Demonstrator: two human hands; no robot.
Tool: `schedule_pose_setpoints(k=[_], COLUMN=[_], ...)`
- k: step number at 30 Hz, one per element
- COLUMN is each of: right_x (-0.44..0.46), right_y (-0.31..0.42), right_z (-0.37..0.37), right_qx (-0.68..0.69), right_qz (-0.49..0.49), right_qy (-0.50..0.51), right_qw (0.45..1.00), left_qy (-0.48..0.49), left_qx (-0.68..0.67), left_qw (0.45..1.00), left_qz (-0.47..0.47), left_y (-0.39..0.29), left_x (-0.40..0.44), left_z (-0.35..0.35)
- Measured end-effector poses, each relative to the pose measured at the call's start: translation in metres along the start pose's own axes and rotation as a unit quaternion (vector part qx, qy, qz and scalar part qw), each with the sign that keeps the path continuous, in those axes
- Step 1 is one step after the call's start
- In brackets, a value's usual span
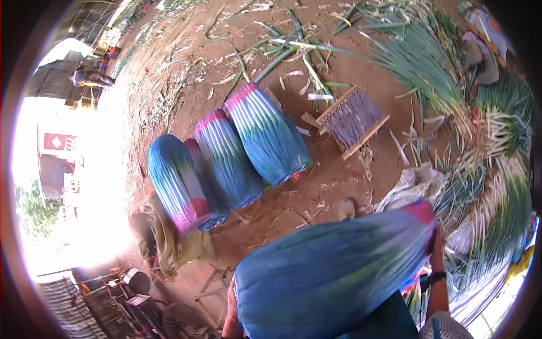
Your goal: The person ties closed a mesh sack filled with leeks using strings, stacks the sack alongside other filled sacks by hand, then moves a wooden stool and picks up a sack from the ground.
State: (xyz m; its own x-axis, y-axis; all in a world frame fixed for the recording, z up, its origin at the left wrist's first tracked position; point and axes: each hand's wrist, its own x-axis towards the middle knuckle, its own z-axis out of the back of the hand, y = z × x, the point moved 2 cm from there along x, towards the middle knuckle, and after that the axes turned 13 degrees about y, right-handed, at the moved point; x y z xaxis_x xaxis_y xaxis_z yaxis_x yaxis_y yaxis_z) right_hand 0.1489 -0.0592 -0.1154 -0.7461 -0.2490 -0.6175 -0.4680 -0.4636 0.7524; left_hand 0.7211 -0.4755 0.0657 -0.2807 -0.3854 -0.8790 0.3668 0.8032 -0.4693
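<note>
A large bundle wrapped in blue, green and pink cloth [333, 271] lies across the lower part of the view, held up between my hands. My left hand [231, 305] presses on its blue end; only the hand's edge shows. My right hand [436, 243] is at the pink end, with a dark band on the wrist; its fingers are mostly hidden by the bundle. Several similar cloth-wrapped bundles stand close together on the brown ground, among them a blue-green one [271, 138], a middle one [228, 161] and a left one [175, 178].
A low wooden stool with a woven seat [355, 120] stands beyond the bundle. Long green onions [418, 68] are piled at the right, near a person [485, 56]. A whitish sack [412, 186] lies nearby. Loose leaves litter the ground. A cart-like machine [141, 302] is at lower left.
</note>
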Motion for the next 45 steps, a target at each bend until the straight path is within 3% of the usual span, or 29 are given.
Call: schedule_pose_setpoints(k=[4, 9, 12, 17, 20, 22, 24, 27, 30, 32, 33, 36, 40, 45], right_x=[0.016, 0.041, 0.041, 0.037, 0.021, 0.025, -0.004, 0.024, 0.036, 0.017, 0.022, -0.002, -0.027, -0.049], right_y=[0.065, 0.086, 0.115, 0.094, 0.071, 0.045, 0.049, 0.009, -0.036, -0.022, -0.045, -0.001, 0.008, -0.011], right_z=[-0.043, -0.054, -0.086, -0.145, -0.22, -0.262, -0.33, -0.41, -0.469, -0.521, -0.539, -0.596, -0.632, -0.648], right_qx=[-0.017, -0.085, -0.116, -0.138, -0.037, 0.019, -0.039, 0.127, 0.178, 0.143, 0.193, 0.082, 0.125, 0.032], right_qz=[-0.015, -0.016, -0.017, -0.084, -0.099, -0.112, -0.115, -0.199, -0.162, -0.165, -0.171, -0.304, -0.269, -0.291], right_qy=[0.073, -0.052, -0.048, -0.074, -0.057, 0.054, 0.059, 0.05, 0.136, 0.061, 0.004, -0.017, -0.018, -0.048], right_qw=[0.997, 0.995, 0.992, 0.984, 0.993, 0.992, 0.991, 0.97, 0.961, 0.974, 0.966, 0.949, 0.955, 0.955], left_qy=[0.003, 0.018, 0.028, 0.059, 0.076, 0.081, 0.077, 0.064, 0.051, 0.045, 0.043, 0.041, 0.05, 0.038], left_qx=[-0.003, -0.012, -0.007, 0.07, 0.157, 0.223, 0.293, 0.406, 0.514, 0.578, 0.606, 0.675, 0.734, 0.756], left_qw=[1.0, 1.0, 0.999, 0.996, 0.985, 0.971, 0.953, 0.911, 0.856, 0.814, 0.793, 0.735, 0.672, 0.638], left_qz=[-0.009, -0.018, -0.019, -0.01, -0.009, -0.007, -0.008, -0.017, -0.029, -0.037, -0.042, -0.058, -0.09, -0.14], left_y=[-0.032, -0.056, -0.071, -0.139, -0.195, -0.239, -0.28, -0.341, -0.397, -0.429, -0.445, -0.488, -0.528, -0.543], left_x=[0.029, 0.08, 0.115, 0.192, 0.223, 0.236, 0.241, 0.244, 0.255, 0.268, 0.275, 0.302, 0.357, 0.439], left_z=[0.015, 0.037, 0.059, 0.107, 0.145, 0.173, 0.205, 0.249, 0.28, 0.295, 0.303, 0.32, 0.331, 0.329])
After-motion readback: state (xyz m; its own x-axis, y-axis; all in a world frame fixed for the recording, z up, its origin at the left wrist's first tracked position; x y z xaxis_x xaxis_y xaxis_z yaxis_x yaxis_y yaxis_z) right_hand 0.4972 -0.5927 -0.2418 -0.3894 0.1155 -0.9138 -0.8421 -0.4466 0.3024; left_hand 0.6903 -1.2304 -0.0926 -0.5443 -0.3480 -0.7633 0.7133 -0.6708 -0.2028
